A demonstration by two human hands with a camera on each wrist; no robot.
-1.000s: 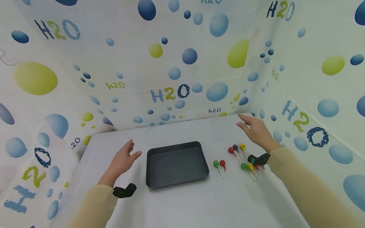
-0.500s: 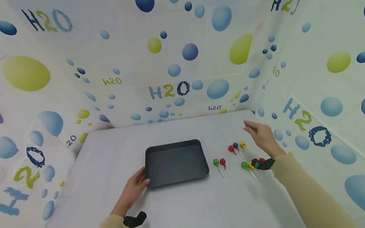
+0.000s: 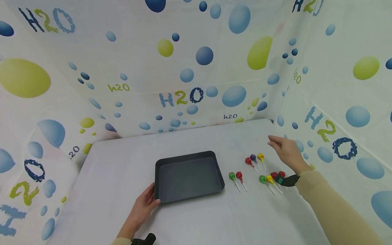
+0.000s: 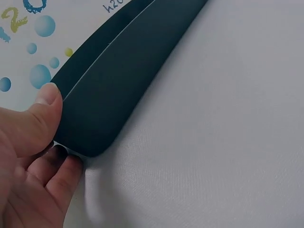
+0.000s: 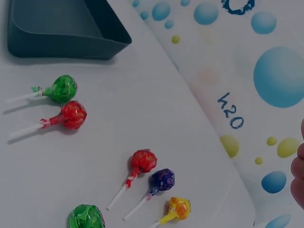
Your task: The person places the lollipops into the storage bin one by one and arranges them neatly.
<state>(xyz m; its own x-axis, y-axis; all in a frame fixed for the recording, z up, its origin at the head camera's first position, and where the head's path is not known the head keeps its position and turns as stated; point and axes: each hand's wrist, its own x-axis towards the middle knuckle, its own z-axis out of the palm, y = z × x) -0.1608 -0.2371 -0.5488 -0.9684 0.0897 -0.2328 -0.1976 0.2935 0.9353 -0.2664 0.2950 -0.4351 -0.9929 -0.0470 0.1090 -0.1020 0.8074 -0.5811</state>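
A dark grey baking tray (image 3: 190, 178) with a raised rim lies on the white table. My left hand (image 3: 142, 206) grips its left side near the front corner. In the left wrist view the thumb (image 4: 50, 97) presses on the rim, and fingers reach under the tray's corner. Over the table's right side hovers my right hand (image 3: 286, 149), holding nothing, its fingers fairly straight and close to the thumb. Lollipops lie below it and to its left: a yellow one (image 3: 260, 156), a purple one (image 3: 252, 157) and a red one (image 3: 248, 161) are nearest.
A green lollipop (image 3: 232, 176) and a red one lie just right of the tray. Another group, with a green lollipop (image 3: 262, 179) in front, lies partly behind the right wrist camera (image 3: 288, 180). Patterned sheeting (image 3: 186, 51) walls the table at the back and sides.
My left hand has moved right and down onto the tray's left side and taken hold of it. My right hand has shifted slightly right and lower, its fingers drawn closer to the thumb.
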